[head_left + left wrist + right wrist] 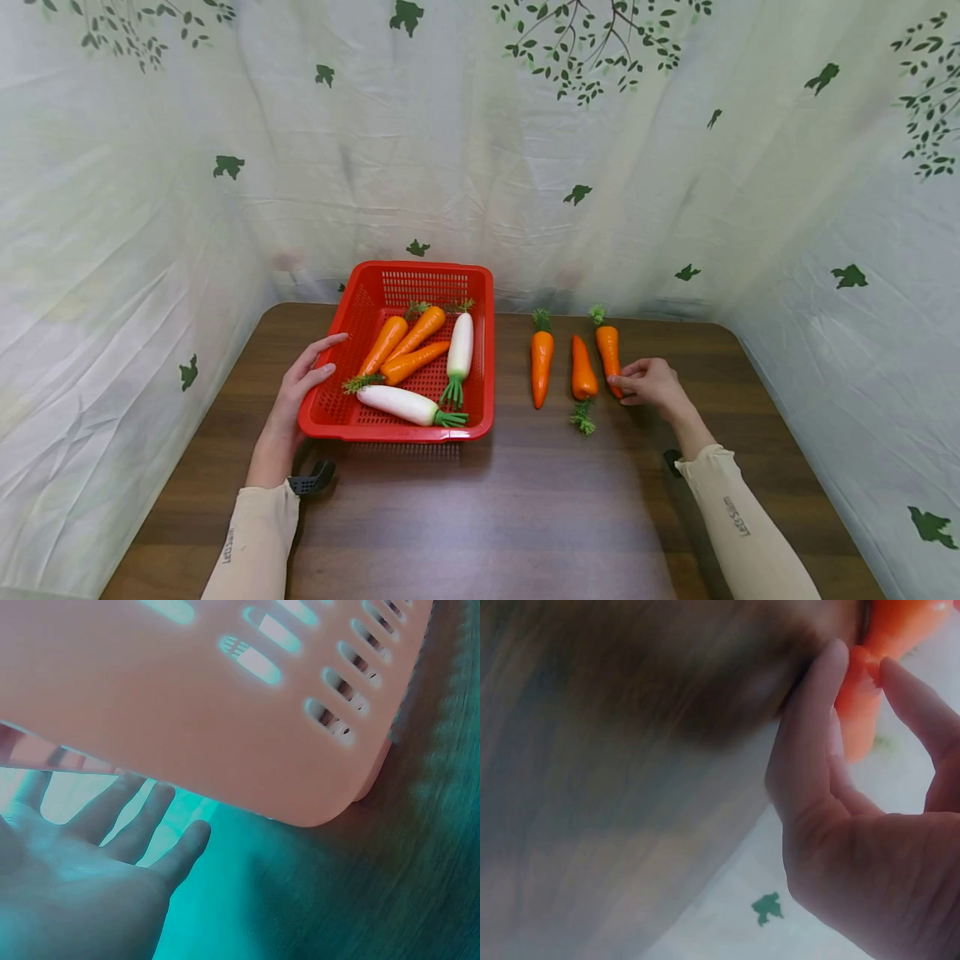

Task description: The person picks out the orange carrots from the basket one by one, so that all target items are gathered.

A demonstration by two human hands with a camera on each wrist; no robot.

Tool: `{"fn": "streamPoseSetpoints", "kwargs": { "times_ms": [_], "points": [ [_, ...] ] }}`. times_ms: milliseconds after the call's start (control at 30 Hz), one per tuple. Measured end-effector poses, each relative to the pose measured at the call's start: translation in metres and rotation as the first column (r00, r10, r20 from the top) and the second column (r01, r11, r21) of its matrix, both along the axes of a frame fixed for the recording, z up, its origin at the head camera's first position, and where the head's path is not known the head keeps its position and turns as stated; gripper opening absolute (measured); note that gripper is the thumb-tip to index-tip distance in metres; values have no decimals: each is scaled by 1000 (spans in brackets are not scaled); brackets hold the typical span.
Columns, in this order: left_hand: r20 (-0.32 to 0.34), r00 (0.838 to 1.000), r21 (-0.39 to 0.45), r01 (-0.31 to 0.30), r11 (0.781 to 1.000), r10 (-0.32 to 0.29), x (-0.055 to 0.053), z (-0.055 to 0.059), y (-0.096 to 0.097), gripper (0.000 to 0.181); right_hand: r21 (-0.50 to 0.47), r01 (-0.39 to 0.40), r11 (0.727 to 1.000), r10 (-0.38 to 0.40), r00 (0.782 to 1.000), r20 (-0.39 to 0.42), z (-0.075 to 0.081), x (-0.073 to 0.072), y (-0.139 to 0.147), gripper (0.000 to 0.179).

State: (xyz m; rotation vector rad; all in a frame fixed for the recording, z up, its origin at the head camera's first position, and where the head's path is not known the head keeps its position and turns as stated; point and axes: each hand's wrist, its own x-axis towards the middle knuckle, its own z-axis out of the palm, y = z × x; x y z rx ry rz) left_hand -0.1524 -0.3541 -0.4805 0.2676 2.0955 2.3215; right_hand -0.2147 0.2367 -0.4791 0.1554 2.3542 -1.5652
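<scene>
While the right hand (651,382) pinches one of three table carrots (608,348), left hand (300,385) released beside basket (363,425), three carrots (414,361), two radishes (400,403) inside.

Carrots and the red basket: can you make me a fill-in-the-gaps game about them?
1. The number of carrots lying on the table outside the red basket is ____.
2. The two white radishes lie inside the ____.
3. The right hand pinches the tip of the rightmost carrot, while the left hand rests with straight fingers against the basket's ____ side.
4. Of the three carrots, the middle carrot alone has its green top pointing ____ the person.

Missing words: three; basket; left; toward
</scene>
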Motion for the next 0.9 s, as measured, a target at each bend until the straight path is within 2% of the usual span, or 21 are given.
{"fn": "streamPoseSetpoints", "kwargs": {
  "times_ms": [133, 600, 733, 900],
  "points": [
    [-5, 1000, -1, 5, 1000, -5, 0, 0, 0, 52, 71, 7, 997, -7, 1000, -4, 1, 0, -1, 39],
    [-4, 1000, -7, -8, 1000, 8, 0, 0, 0, 53, 107, -14, 994, 14, 1000, -1, 6, 1, 1, 42],
    [-4, 1000, 0, -2, 1000, 2, -1, 0, 0, 53, 139, 5, 990, 0, 999, -36, 9, 0, 0, 41],
    [-5, 1000, -1, -1, 1000, 1, -1, -1, 0, 53, 188, 58, 981, -34, 991, -128, 19, -1, -5, 41]
  ]
}}
